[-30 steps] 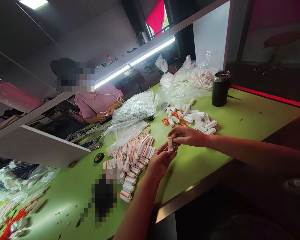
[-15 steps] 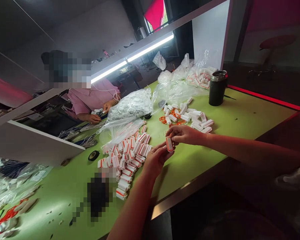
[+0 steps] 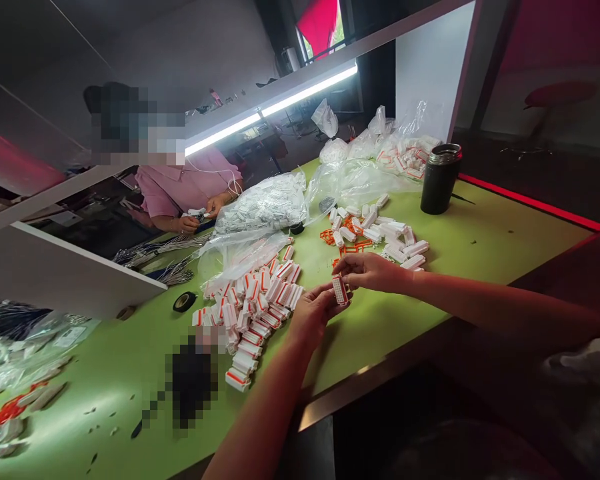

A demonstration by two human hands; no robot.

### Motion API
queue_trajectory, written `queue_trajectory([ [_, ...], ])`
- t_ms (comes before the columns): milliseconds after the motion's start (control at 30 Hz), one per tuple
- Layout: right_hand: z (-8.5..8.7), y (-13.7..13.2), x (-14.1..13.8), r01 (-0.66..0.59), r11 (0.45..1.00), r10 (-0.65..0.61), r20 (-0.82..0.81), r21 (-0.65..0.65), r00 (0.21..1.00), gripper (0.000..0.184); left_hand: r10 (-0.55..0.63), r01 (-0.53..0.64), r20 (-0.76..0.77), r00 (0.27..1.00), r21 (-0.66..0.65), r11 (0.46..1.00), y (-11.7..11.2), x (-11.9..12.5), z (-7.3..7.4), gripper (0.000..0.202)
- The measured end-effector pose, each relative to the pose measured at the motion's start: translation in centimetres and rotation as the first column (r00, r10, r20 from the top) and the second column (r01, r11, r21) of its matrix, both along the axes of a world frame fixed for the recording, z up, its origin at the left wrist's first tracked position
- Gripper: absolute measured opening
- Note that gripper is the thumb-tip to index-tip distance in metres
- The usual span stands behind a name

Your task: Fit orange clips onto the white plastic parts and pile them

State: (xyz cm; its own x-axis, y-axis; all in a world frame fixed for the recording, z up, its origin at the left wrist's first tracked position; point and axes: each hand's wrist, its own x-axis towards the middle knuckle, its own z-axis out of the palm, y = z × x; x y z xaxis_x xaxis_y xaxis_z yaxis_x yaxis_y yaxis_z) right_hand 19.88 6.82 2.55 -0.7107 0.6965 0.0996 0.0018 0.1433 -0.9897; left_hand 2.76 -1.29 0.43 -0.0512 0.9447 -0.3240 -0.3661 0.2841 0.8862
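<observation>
My left hand (image 3: 311, 313) pinches a white connector housing (image 3: 340, 291), its face with rows of small holes turned toward me. My right hand (image 3: 373, 272) is closed at the upper end of the same housing, fingertips curled over it; part of the grip is hidden. Just left of my left hand lies a pile of white housings with orange strips (image 3: 253, 300). Beyond my right hand, plain white housings (image 3: 395, 240) lie loose. Beside them are orange plastic frames (image 3: 356, 247).
A black tumbler (image 3: 441, 180) stands at the right. Clear bags of white parts (image 3: 263, 203) lie toward the back. A roll of black tape (image 3: 184, 302) rests left of the pile. Across the table, a co-worker in a pink shirt (image 3: 190, 183) handles small parts near bundled wires (image 3: 173, 272).
Less orange shows around the face of the held housing than before. Both hands stay close together on it. The camera view has shifted slightly.
</observation>
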Motion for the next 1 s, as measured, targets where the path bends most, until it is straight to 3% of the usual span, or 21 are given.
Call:
queue_trajectory([
  [267,-0.1,-0.7,-0.4,0.059,0.984,-0.077,0.107,0.166,0.991,0.043,0.065,-0.064,0.069,0.996,-0.014,0.998,0.4,0.0,0.1,0.032],
  [700,-0.6,-0.9,-0.5,0.057,0.977,-0.082,0.119,0.204,0.989,0.053,0.12,-0.114,0.128,0.984,-0.055,0.992,0.2,0.3,0.1,0.036],
  [900,-0.9,-1.2,-0.4,0.054,0.952,-0.092,0.114,0.3,0.989,0.056,0.06,-0.057,0.125,0.99,-0.028,0.998,0.1,0.3,0.0,0.038],
  [1000,-0.8,-0.5,0.1,0.01,0.939,-0.06,0.134,0.345,0.989,0.052,0.025,-0.025,0.041,0.999,0.007,1.0,0.2,-0.5,0.0,0.044],
])
